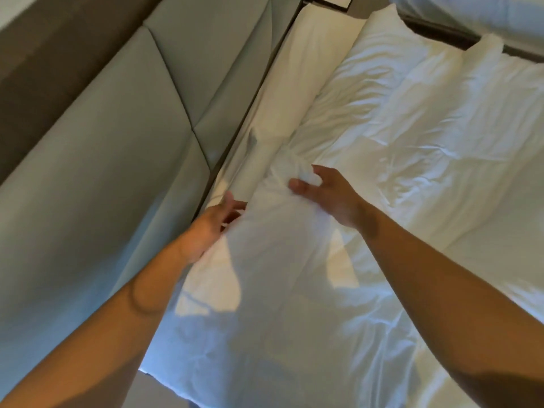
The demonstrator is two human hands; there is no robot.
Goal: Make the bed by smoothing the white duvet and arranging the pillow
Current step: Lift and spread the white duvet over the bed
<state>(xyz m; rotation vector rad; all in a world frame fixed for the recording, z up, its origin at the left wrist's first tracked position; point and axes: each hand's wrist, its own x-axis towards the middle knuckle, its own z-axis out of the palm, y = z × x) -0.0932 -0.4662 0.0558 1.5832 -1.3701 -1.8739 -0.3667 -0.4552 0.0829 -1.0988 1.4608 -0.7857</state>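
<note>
A white pillow (265,275) lies lengthwise between my two arms, near the headboard side of the bed. My left hand (210,225) is against the pillow's left edge, fingers spread. My right hand (326,192) rests on the pillow's far end, thumb and fingers pinching a bunch of its fabric. The wrinkled white duvet (426,119) covers the bed to the right. A second white pillow (309,72) lies along the headboard beyond my hands.
A padded grey headboard (117,142) runs along the left. A dark gap separates it from the mattress. More white bedding (485,13) shows at the top right corner, past a dark frame edge.
</note>
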